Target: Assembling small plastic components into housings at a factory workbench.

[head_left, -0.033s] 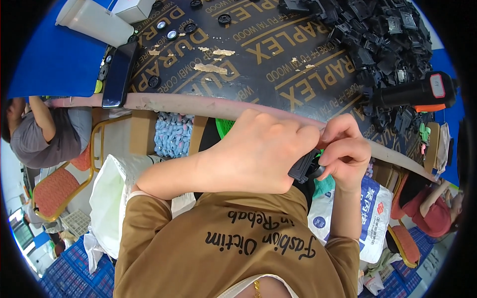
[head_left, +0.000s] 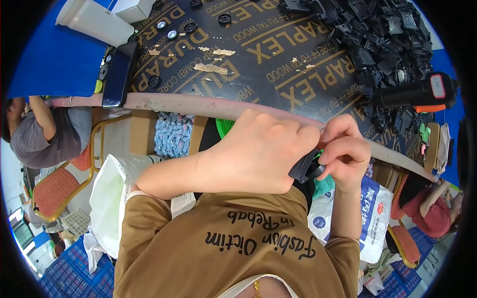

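Note:
Just off the table's near edge, my left hand (head_left: 268,149) is closed round a black plastic part (head_left: 299,170), with its back turned up. Most of that part is hidden by the fingers; a ribbed, blocky end sticks out. Close against it on the right, my right hand (head_left: 346,156) pinches a small rounded black piece (head_left: 316,172) between thumb and fingers. Whether this piece is joined to the part or only touches it, I cannot tell.
Black plastic parts (head_left: 385,37) lie heaped at the table's far right, beside a black power tool (head_left: 417,93). Small black wheels (head_left: 224,19), a phone (head_left: 120,74) and a white cup (head_left: 99,22) are further left. Below hang white bags (head_left: 117,184). People sit on both sides.

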### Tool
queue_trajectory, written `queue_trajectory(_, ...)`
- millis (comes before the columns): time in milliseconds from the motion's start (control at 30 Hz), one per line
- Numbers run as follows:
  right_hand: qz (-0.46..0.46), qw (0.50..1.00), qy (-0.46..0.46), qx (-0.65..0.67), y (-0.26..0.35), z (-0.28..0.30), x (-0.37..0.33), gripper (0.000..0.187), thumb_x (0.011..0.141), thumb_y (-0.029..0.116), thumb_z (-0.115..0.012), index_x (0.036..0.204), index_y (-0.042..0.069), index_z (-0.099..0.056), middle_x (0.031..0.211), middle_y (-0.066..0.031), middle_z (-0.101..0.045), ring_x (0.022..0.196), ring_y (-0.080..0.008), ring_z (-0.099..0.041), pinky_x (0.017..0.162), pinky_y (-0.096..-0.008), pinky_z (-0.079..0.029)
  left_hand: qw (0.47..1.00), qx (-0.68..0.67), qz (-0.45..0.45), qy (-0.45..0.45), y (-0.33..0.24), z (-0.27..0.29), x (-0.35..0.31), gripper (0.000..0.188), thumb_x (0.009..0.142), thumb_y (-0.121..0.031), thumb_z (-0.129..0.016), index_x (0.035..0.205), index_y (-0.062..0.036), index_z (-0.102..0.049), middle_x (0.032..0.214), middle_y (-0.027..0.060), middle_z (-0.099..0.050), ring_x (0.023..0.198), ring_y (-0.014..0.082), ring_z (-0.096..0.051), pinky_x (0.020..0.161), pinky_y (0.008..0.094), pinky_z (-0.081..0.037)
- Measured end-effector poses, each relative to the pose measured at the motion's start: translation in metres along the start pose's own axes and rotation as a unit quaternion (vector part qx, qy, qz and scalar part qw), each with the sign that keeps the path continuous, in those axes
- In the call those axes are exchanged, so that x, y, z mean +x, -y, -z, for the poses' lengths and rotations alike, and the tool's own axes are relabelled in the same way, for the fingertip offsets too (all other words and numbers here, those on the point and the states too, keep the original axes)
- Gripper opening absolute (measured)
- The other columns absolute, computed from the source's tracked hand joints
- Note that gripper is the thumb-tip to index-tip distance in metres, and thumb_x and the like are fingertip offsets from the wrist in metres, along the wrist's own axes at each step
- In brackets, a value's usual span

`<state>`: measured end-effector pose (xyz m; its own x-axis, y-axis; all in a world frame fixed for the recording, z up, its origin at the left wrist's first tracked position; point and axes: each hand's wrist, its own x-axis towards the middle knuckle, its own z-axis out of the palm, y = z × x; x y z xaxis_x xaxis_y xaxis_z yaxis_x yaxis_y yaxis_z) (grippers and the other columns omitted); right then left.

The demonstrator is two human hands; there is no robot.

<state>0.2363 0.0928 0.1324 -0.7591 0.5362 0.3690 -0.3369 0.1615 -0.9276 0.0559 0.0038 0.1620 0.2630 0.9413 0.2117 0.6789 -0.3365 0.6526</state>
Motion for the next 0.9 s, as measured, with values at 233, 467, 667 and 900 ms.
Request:
queue_trajectory(233, -0.125, 0.98, -0.011, 0.154, -0.007, -0.006, -0.008, 0.043, 0.066, 0.004, -0.078, 0.098, 0.001, -0.049, 0.101, -0.0098, -0.049, 0.09, -0.0149, -0.05, 0.08, -0.027, -0.043, 0.995, 0.09, 0.003, 0.032, -0.006, 0.0, -0.001, 0.024, 0.059, -0.01, -0.063, 0.077, -0.0016, -0.05, 0.062, 0.0112, -0.056, 0.053, 0.0282, -0.059, 0.046, 0.0382, -0.046)
queue_trajectory(467, -0.154, 0.987, 0.038, -0.027, -0.015, -0.006, -0.003, 0.029, 0.069, 0.001, -0.073, 0.091, 0.002, -0.054, 0.101, -0.0072, -0.048, 0.088, -0.0173, -0.053, 0.074, -0.0284, -0.046, 0.998, 0.037, 0.049, 0.017, 0.012, -0.024, -0.011, 0.029, 0.062, -0.01, -0.062, 0.087, -0.0004, -0.05, 0.07, 0.0144, -0.058, 0.058, 0.031, -0.061, 0.052, 0.0409, -0.049)
queue_trajectory(667, 0.006, 0.797, 0.029, -0.603, -0.015, 0.016, 0.08, 0.019, 0.073, -0.002, -0.051, 0.092, 0.002, -0.056, 0.097, -0.011, -0.056, 0.079, -0.0305, -0.057, 0.07, -0.0386, -0.048, 0.983, 0.135, 0.109, 0.062, 0.041, -0.08, -0.04, 0.076, 0.07, -0.045, -0.068, 0.124, 0.001, -0.04, 0.113, 0.0248, -0.05, 0.108, 0.0398, -0.049, 0.085, 0.0476, -0.044)
queue_trajectory(900, 0.016, 0.668, -0.03, -0.743, -0.053, 0.058, 0.121, 0.015, 0.075, -0.003, -0.051, 0.089, -0.001, -0.052, 0.098, -0.0127, -0.051, 0.079, -0.0301, -0.057, 0.069, -0.038, -0.049, 0.964, -0.134, 0.08, 0.214, 0.028, -0.042, -0.033, 0.04, 0.088, -0.033, -0.056, 0.115, -0.0027, -0.055, 0.103, 0.0149, -0.061, 0.094, 0.0315, -0.06, 0.082, 0.0375, -0.048)
